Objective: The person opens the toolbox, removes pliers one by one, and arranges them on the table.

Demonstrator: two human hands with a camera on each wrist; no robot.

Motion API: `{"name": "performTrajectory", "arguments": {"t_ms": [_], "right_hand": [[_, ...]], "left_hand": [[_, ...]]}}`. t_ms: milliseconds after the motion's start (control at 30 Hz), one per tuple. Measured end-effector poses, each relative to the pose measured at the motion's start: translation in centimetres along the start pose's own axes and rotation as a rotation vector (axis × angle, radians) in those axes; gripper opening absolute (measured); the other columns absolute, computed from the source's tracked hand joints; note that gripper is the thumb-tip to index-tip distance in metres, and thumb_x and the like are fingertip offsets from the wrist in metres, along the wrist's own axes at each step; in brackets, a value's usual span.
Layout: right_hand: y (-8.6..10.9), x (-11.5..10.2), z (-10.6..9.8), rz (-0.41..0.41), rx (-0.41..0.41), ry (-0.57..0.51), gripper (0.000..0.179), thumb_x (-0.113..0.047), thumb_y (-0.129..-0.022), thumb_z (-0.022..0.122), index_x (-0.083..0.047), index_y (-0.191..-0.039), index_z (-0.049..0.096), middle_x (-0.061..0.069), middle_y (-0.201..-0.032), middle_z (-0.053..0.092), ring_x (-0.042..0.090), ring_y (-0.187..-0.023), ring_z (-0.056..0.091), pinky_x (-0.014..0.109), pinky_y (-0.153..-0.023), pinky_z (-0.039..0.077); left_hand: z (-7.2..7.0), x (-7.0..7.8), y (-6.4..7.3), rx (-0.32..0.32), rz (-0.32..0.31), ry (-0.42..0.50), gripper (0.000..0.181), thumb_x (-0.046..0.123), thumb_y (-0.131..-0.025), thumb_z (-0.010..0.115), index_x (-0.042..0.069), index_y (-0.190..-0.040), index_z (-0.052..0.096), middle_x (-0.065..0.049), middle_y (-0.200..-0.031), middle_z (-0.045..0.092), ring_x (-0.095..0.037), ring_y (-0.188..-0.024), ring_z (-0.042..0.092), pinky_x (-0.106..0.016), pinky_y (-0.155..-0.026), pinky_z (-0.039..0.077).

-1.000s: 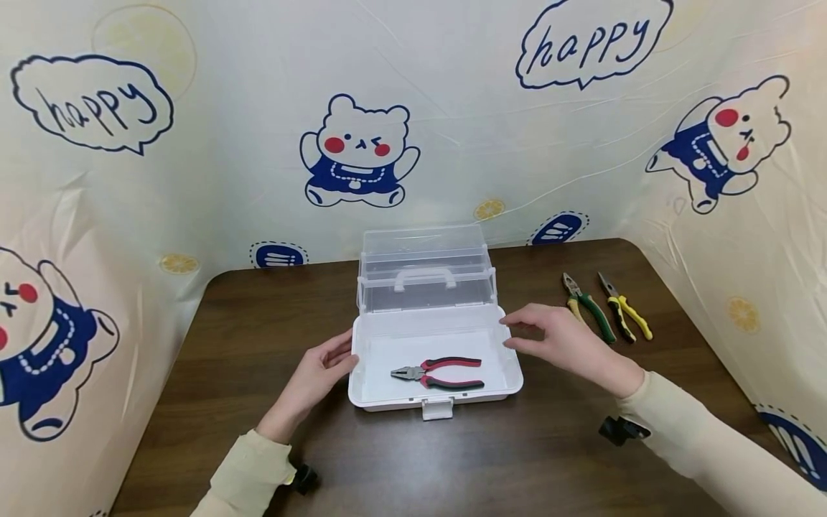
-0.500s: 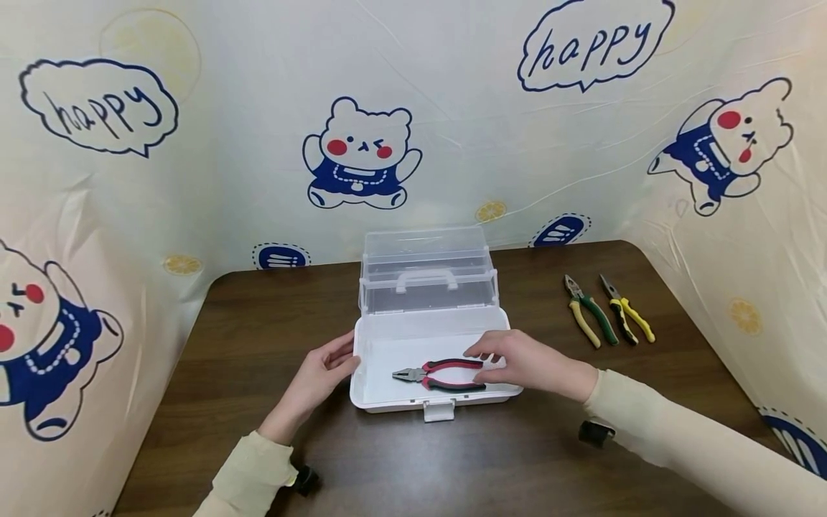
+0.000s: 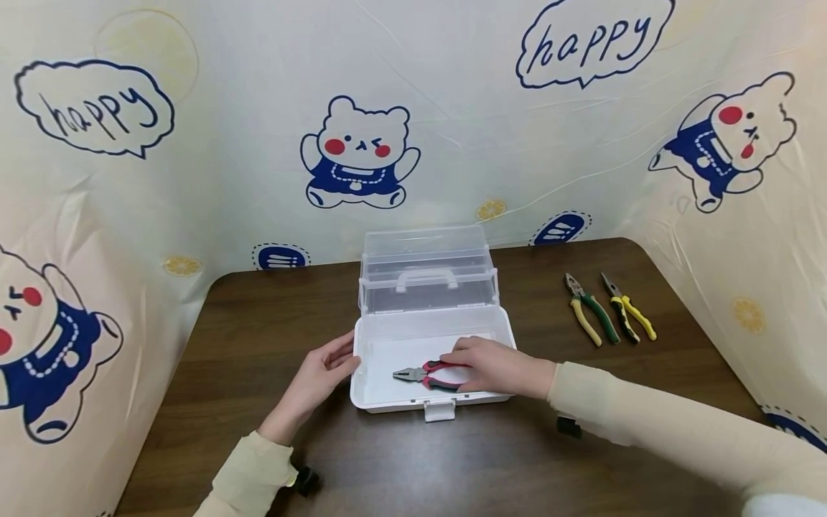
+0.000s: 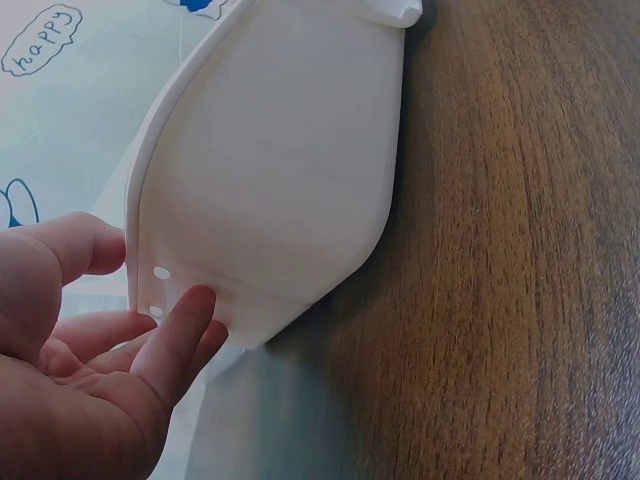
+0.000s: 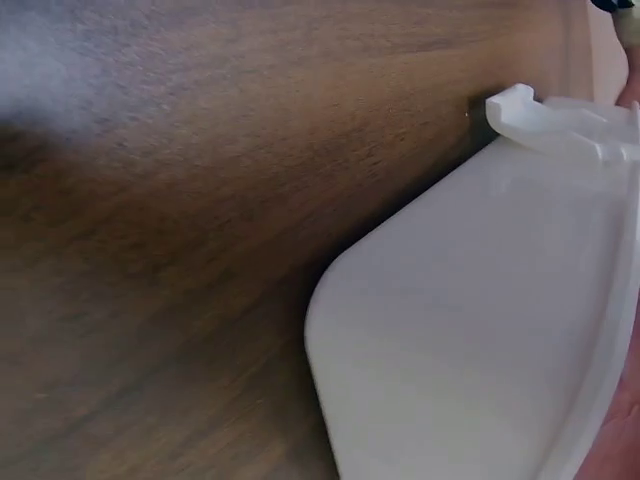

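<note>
A white toolbox (image 3: 394, 404) with its clear lid (image 3: 423, 244) raised stands on the brown table. My left hand (image 3: 323, 370) holds its left end. In the left wrist view the thumb is at the rim and the fingers (image 4: 180, 335) lie against the outer wall. Red-and-black combination pliers (image 3: 410, 374) lie inside on the white floor, steel nose to the left. My right hand (image 3: 494, 366) reaches in over the right side and grips the pliers' handles, covering their ends. In the right wrist view the toolbox wall (image 5: 450, 330) hides most of that hand.
Green-and-cream pliers (image 3: 589, 312) and yellow-and-black long-nose pliers (image 3: 629, 309) lie on the table (image 3: 271, 309) to the right of the toolbox. A white latch (image 3: 439, 411) sticks out at the toolbox's front. A printed curtain (image 3: 452, 143) surrounds the table.
My right hand has moved left and down from the toolbox's right rim onto the handles of the red-and-black pliers. The left hand has stayed on the toolbox's left end.
</note>
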State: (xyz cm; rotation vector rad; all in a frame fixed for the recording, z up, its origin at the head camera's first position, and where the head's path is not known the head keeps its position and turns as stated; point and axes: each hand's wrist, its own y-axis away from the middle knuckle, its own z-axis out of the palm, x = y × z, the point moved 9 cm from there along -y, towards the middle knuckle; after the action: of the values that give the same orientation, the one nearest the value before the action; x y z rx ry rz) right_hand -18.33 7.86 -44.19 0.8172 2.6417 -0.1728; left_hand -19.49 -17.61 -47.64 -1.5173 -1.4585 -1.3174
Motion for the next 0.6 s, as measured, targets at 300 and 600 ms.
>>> {"name": "performTrajectory", "arguments": {"t_ms": [300, 600], "right_hand": [[-1.8, 0.0, 1.2, 0.045, -0.100, 0.120, 0.050, -0.025, -0.086, 0.088, -0.006, -0.129, 0.071, 0.006, -0.109, 0.066, 0.021, -0.098, 0.062, 0.031, -0.089, 0.056], [-1.5, 1.1, 2.1, 0.085, -0.172, 0.168, 0.058, -0.023, -0.084, 0.089, -0.005, -0.134, 0.066, 0.008, -0.116, 0.063, 0.024, -0.102, 0.061, 0.034, -0.094, 0.055]], "left_hand": [[0.1, 0.1, 0.1, -0.001, 0.007, 0.004, 0.056, 0.006, -0.102, 0.065, -0.001, -0.155, 0.045, -0.028, -0.147, 0.056, -0.040, -0.132, 0.059, -0.030, -0.102, 0.054], [0.1, -0.1, 0.0, 0.004, -0.011, -0.003, 0.058, 0.009, -0.102, 0.066, 0.001, -0.155, 0.046, -0.026, -0.147, 0.057, -0.038, -0.132, 0.060, -0.033, -0.103, 0.054]]}}
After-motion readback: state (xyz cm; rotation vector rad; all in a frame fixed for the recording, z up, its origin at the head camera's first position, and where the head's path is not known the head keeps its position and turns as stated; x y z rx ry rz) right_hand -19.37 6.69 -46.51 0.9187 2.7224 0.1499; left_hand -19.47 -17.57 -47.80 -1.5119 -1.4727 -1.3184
